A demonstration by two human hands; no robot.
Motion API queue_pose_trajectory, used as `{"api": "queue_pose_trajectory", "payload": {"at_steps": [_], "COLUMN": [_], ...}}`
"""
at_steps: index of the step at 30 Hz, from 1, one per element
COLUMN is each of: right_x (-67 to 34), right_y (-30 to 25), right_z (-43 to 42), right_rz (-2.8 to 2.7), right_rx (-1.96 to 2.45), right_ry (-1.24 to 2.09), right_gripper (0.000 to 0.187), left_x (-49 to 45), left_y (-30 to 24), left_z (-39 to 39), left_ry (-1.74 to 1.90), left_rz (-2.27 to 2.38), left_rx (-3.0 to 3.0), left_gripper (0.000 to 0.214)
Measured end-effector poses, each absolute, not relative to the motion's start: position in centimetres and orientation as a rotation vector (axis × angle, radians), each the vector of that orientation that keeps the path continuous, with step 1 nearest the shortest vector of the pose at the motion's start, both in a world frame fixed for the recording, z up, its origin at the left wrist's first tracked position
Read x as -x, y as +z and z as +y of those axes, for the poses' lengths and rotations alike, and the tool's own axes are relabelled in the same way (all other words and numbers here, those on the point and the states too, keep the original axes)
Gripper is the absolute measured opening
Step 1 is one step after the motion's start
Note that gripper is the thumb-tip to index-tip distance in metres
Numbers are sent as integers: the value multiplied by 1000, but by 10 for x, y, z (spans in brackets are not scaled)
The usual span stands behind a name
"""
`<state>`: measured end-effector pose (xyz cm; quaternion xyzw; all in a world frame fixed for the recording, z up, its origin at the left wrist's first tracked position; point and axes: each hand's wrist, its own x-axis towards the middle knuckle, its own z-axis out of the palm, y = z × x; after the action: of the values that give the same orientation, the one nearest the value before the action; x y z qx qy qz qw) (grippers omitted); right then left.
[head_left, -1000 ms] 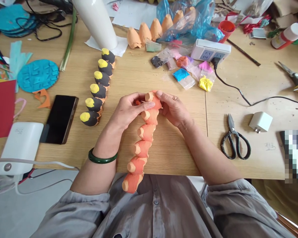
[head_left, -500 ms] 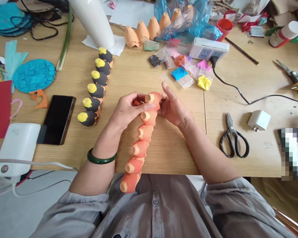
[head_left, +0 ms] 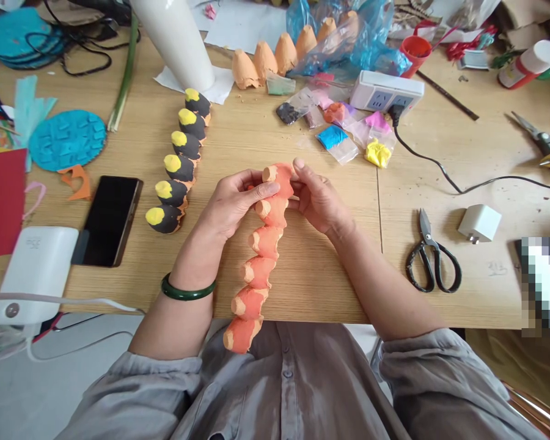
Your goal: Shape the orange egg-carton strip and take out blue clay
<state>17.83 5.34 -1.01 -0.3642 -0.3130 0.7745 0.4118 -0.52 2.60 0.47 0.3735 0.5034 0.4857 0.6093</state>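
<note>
Orange strip, a row of six cups w/ bare pale tips, is held up btwn the two hands at its far end, slanting down twd the wearer; its nr end hangs past the table edge, in front of the grey shirt; L hand is closed on the far end, thumb across the top by the first cups, fingers curled behind/under; R hand is just on the other side of that end, part open, thumb up & apart from the curled fingers, fingertips at or behind the strip's R edge, can't tell if they grip; green bangle on L forearm; L of the hands, well apart, lies a black strip, six cups w/ yellow tips, roughly parallel; beyond it, phone & white power bank, the bank overlapping the phone's corner; turquoise oval above those; R of the R arm, black-handled shears, blades slightly apart, w/ a white adapter nr; ahead of the hands, small bags of coloured stuff, incl. blue packet & yellow packet, in front of the power strip; farther back, a plain strip partly under a blue plastic bag.
</note>
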Motion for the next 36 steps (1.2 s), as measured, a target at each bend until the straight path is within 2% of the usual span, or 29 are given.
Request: {"api": "queue_pose_trajectory", "payload": {"at_steps": [6,9,12,15,21,28,31,36], "right_x": [-179,-180,-180,-180,-180,-182,-183,-183], "right_y": [-14,-15,-15,-15,-15,-18,-19,-19], "right_z": [53,55,58,59,58,59,59,60], "right_rz": [-863,-790,-700,-664,-643,-771,-774,-847], "right_rx": [986,990,978,977,846,879,859,823], "right_ry": [1890,1893,1955,2002,2076,2111,2132,2072], "right_gripper": [43,36,31,34,37,12,17,42], "left_x": [6,7,7,7,6,6,7,9], "left_y": [2,3,4,6,7,11,9,3], "left_z": [27,27,28,29,32,34,36,33], "left_ry": [1088,1043,1035,1071,1101,1144,1122,1149], "left_rz": [1152,1094,1031,1020,1017,1061,1059,1013], "left_rx": [-865,-833,-782,-745,-692,-635,-617,-683], "left_gripper": [55,56,47,37,36,47,53,49]}}
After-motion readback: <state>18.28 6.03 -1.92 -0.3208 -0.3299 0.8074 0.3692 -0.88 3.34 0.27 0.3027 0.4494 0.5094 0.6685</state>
